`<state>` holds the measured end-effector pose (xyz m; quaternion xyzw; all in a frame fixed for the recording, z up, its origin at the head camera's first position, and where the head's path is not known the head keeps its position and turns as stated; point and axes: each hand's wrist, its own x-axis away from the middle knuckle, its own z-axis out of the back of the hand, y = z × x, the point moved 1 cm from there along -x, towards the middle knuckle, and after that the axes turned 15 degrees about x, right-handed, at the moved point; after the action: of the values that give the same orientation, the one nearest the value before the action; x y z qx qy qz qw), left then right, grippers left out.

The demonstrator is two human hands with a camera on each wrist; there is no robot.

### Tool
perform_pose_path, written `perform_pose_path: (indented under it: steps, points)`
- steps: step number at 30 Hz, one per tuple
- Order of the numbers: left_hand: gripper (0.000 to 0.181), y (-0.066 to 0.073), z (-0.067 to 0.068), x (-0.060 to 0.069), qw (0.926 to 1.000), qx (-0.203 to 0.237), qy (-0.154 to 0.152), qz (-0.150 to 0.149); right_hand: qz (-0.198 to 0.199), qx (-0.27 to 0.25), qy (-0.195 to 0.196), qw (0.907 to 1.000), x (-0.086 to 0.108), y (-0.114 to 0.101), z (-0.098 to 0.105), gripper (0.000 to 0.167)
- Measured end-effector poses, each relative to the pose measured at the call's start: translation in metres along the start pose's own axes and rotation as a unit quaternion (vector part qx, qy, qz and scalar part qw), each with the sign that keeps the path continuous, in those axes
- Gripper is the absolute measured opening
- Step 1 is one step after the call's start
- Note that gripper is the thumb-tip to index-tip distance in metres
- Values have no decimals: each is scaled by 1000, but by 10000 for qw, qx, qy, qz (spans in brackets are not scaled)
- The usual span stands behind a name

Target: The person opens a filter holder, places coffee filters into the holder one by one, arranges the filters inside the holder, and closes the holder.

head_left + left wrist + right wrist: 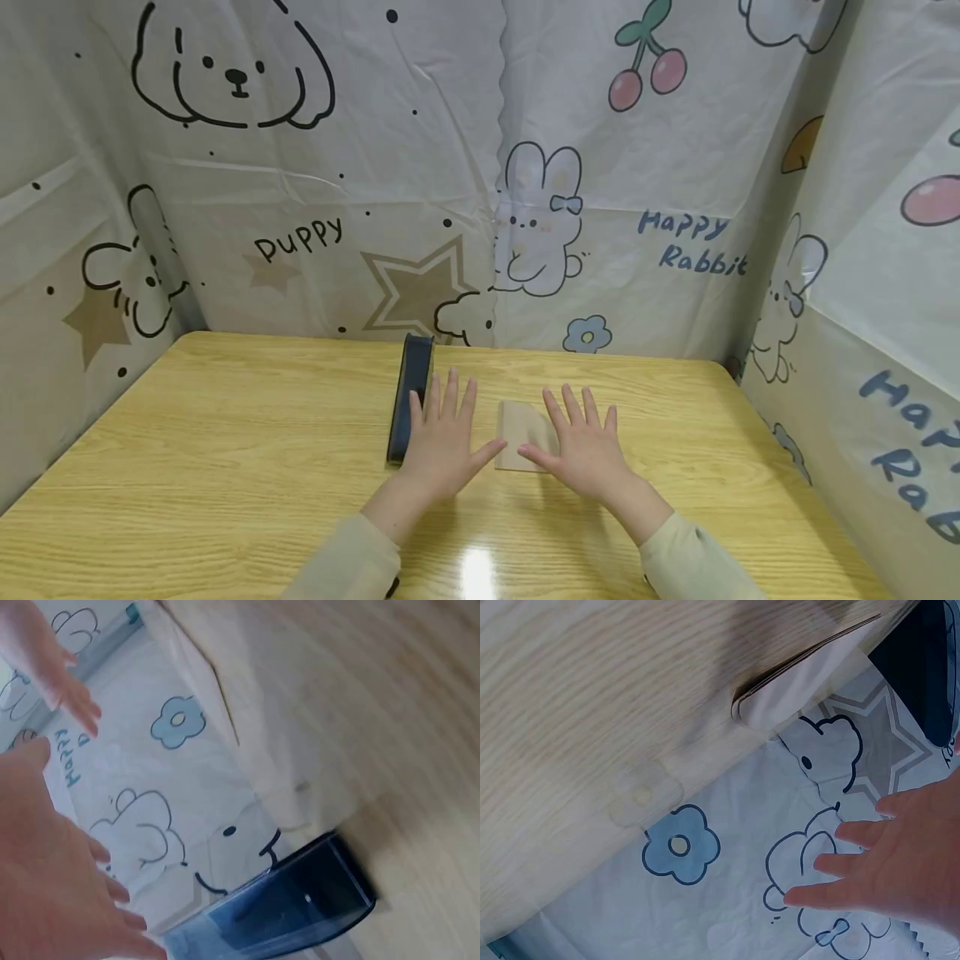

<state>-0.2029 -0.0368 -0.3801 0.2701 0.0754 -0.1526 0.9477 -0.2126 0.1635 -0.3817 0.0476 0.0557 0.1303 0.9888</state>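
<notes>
Both hands hover palms down over the table with fingers spread and nothing held. My left hand [441,446] is nearest a long dark blue case [411,400], partly covering its right edge in the head view. Between the hands lies a flat tan square [517,437] that looks like folded paper or card; the right wrist view shows its layered edge [802,675]. My right hand [588,450] overlaps the square's right side in the head view. In the left wrist view the dark case [277,900] stands beyond the left hand [60,877].
The light wood table [225,467] extends on both sides of the hands. Printed cloth [420,167] with cartoon animals hangs along its back and sides. A bright light reflection shows on the table near the front.
</notes>
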Motion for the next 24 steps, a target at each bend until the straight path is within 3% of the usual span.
perform_pose_path:
  steps: [5,10,17,24]
  points:
    - [89,-6,13,-6,9981,15,541,304,-24,-67,-44,10000,1,1,1,86]
    - [95,-17,26,-10,9939,136,731,819,-47,-108,-6,9999,2,3,2,86]
    - [100,-34,32,-12,9851,476,440,1591,-28,-44,-1,10000,2,4,3,86]
    - [97,-43,27,-12,9778,617,-18,2001,-18,-98,-65,9999,3,5,2,86]
